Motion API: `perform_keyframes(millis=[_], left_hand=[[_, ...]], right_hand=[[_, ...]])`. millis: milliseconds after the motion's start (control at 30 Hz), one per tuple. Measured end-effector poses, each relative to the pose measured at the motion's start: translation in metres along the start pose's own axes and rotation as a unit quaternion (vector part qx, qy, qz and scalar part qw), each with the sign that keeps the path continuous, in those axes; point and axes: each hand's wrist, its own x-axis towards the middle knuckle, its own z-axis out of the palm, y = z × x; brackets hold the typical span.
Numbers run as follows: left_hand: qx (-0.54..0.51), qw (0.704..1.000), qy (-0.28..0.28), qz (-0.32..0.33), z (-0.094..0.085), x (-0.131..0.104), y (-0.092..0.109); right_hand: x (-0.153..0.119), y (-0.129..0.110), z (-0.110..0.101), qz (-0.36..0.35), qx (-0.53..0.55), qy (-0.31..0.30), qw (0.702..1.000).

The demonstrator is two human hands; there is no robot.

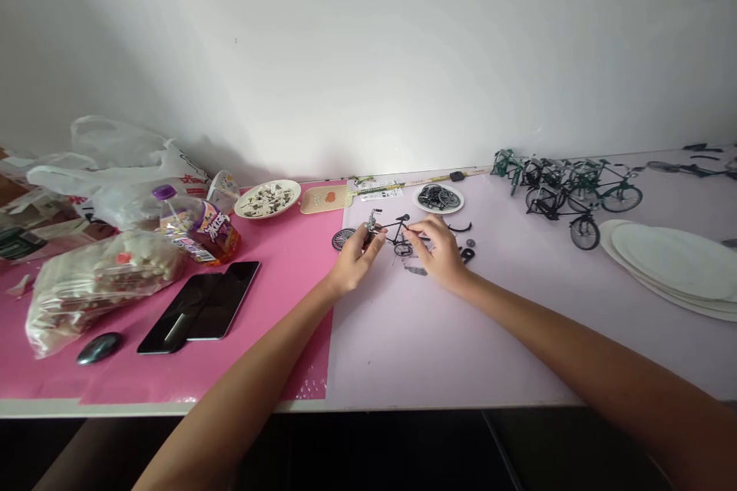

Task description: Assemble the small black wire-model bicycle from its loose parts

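A partly built black model bicycle (pixel 393 229) is held just above the table, its handlebar and spoked front wheel toward the left. My left hand (pixel 355 255) is closed around its front end, below the handlebar. At the other end, my right hand (pixel 441 245) pinches at the rear of the frame, under the saddle (pixel 403 218); any small part between those fingertips is hidden. Close to my right hand lie a curved black strip (pixel 461 229), a black part (pixel 467 255) and a small grey piece (pixel 415 271).
Behind my hands stands a plate of black wheels (pixel 440 199); left of it are a plate of small pale parts (pixel 268 199) and a tray (pixel 325 199). Model bicycles (pixel 576 184) and stacked plates (pixel 673 261) occupy the right. Phones (pixel 199 311), a bottle (pixel 199 226) and bags (pixel 104 272) fill the left.
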Motion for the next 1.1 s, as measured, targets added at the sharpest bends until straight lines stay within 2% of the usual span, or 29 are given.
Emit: perform_keyframes(millis=[233,433,733,1100], left_hand=[[-0.062,0.998,0.015,0.018,0.0001,-0.0003,0.0019],[-0.058,0.997,0.013,0.043,-0.0006,0.0026,-0.0052],[-0.051,0.998,0.015,0.025,-0.0034,0.0033,0.0005],[-0.073,0.997,0.001,-0.003,-0.0071,0.0069,-0.0065]], right_hand=[[-0.0011,0.0014,0.0001,0.005,0.01,-0.007,1.0],[-0.0011,0.0013,0.0,0.002,0.01,0.0,1.0],[-0.0008,0.001,-0.0004,0.007,0.01,-0.001,1.0],[-0.0014,0.0029,-0.0007,0.014,0.008,0.013,1.0]])
